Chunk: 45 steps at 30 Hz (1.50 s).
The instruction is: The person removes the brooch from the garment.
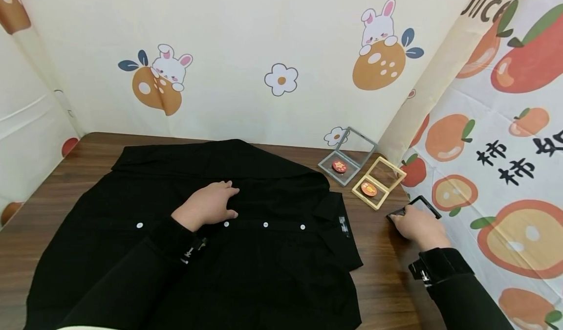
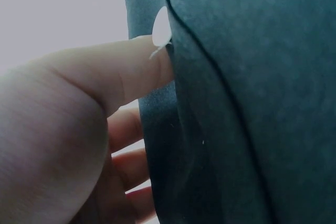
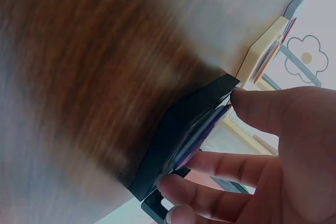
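Note:
A black shirt [image 1: 272, 261] with white buttons lies spread on the table. On it rests my left hand [image 1: 206, 205], fingers loosely extended; in the left wrist view the thumb [image 2: 142, 69] touches the cloth beside a white button [image 2: 162, 26]. At the right, my right hand [image 1: 420, 227] holds a small black display case [image 1: 424, 204] with its lid raised. In the right wrist view, thumb and fingers span the case's black frame [image 3: 184, 129]. A round badge [image 3: 202, 137] with a dark purple edge shows inside, with a fingertip close against it.
Left of the black case stand an open yellow display case [image 1: 376, 205] with an orange badge [image 1: 368, 189] and an open grey one [image 1: 325, 166] with a red badge [image 1: 339, 166]. Printed cloth walls [image 1: 237, 36] border the brown wooden table [image 1: 378, 291] behind and at the sides.

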Tool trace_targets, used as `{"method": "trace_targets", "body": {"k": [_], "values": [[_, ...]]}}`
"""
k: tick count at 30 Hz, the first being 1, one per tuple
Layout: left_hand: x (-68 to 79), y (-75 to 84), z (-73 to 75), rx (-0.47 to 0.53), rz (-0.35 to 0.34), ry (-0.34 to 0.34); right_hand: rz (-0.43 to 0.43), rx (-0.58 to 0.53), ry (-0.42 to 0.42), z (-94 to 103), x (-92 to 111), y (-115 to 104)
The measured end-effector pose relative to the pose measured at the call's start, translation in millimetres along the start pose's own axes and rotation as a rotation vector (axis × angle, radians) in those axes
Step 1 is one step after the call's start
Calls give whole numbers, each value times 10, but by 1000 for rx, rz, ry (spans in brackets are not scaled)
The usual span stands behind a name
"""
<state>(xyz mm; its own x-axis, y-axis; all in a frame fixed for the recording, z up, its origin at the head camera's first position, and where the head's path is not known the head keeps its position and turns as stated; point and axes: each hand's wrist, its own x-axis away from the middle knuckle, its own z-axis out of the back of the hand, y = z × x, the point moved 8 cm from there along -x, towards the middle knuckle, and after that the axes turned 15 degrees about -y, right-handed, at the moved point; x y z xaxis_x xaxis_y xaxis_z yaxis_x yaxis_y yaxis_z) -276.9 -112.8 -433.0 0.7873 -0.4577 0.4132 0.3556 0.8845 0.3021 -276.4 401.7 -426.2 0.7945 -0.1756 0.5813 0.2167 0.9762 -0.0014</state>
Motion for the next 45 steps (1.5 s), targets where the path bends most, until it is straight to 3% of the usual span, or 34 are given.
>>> {"method": "trace_targets", "body": {"k": [21, 45], "values": [[10, 28, -6, -11, -3, -20, 48, 19, -61, -34, 51, -39], [-3, -7, -15, -15, 0, -14, -3, 39, -90, -49, -29, -61]]}}
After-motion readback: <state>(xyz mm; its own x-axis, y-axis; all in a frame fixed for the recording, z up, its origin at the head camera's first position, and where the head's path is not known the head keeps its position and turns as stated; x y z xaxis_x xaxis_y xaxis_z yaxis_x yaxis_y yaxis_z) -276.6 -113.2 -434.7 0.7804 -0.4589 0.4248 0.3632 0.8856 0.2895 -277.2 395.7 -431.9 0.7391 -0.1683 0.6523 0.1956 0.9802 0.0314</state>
